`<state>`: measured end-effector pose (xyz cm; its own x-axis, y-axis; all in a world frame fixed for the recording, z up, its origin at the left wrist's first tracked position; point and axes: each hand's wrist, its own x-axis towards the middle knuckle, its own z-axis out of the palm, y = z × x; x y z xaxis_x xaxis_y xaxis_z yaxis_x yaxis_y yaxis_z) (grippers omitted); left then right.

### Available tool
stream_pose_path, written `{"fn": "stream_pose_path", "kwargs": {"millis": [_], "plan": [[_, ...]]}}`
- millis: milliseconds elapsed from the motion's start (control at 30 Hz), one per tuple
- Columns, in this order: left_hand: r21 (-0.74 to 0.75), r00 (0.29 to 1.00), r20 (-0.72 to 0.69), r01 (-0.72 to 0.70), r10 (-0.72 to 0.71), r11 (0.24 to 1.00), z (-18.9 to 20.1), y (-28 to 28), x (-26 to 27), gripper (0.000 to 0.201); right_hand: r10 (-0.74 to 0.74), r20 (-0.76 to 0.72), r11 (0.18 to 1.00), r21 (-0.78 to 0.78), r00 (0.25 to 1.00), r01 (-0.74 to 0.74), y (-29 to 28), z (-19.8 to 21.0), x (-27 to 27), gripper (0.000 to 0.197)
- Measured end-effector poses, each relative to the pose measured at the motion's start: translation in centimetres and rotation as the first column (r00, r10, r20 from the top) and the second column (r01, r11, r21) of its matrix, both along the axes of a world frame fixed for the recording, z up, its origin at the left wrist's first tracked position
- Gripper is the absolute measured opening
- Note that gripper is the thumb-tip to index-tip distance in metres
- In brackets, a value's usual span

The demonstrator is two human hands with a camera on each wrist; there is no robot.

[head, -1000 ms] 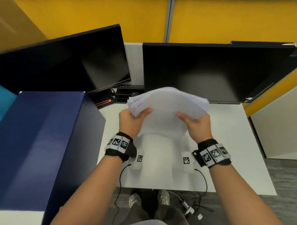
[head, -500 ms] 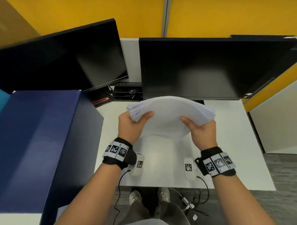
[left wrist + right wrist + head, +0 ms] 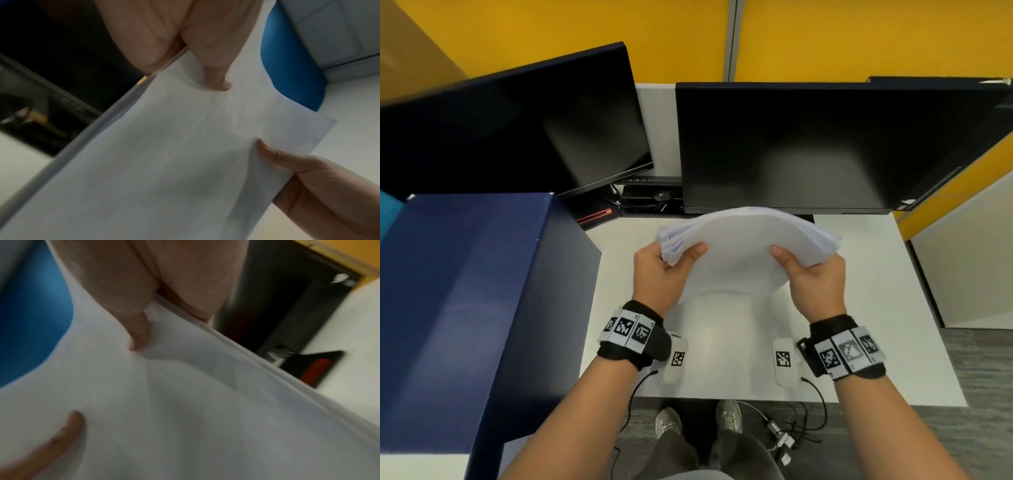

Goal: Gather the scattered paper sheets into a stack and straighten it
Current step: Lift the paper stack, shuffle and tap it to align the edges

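Paper stack (image 3: 748, 243) bows upward above the desk (image 3: 859, 308), its short ends pinched by left hand (image 3: 659, 274) and right hand (image 3: 813, 281); loosen both grips slightly, then tap the near edge down so splayed left corners align.

Matt paper over a smooth white tabletop

The paper stack (image 3: 746, 240) is seen as thin, matt white sheets, smooth and flexible, its edges loosely layered. The tabletop (image 3: 859, 308) is finished in smooth white laminate with a faint sheen. The two monitors (image 3: 808, 147) are faced with dark, slightly glossy screens in matt black plastic. The wristbands (image 3: 630, 334) are made of black cloth.
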<state>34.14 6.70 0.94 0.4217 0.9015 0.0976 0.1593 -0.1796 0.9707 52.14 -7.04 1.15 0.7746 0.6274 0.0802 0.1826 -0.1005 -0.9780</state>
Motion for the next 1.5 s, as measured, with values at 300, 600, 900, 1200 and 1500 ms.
{"fn": "stream_pose_path", "kwargs": {"millis": [300,600,900,1200,1500], "plan": [[-0.149,0.960,0.217,-0.145,0.175,0.978,1.5,-0.9,1.9,0.042,-0.096,-0.166,0.985,0.129,0.981,0.118,0.8,0.7,-0.9,0.048],[-0.147,0.971,0.151,-0.164,0.186,0.975,1.8,-0.1,2.6,0.028,-0.188,-0.095,0.981,0.027,0.978,0.191,2.1,1.8,0.4,0.023],[-0.036,0.929,-0.370,0.005,-0.018,0.999,-2.0,2.8,0.9,0.024,-0.004,-0.111,1.000,-0.028,0.994,0.001,0.3,-0.6,2.7,0.026],[0.381,0.618,-0.761,0.670,-0.195,0.637,5.4,4.3,3.5,0.015,0.347,0.491,0.920,-0.342,0.799,-0.189,2.1,2.5,2.6,0.019],[0.051,0.941,-0.330,0.089,-0.067,0.995,-0.6,7.1,-6.1,0.082,0.141,0.015,0.987,-0.076,0.990,-0.139,-2.6,1.1,4.8,0.028]]}}
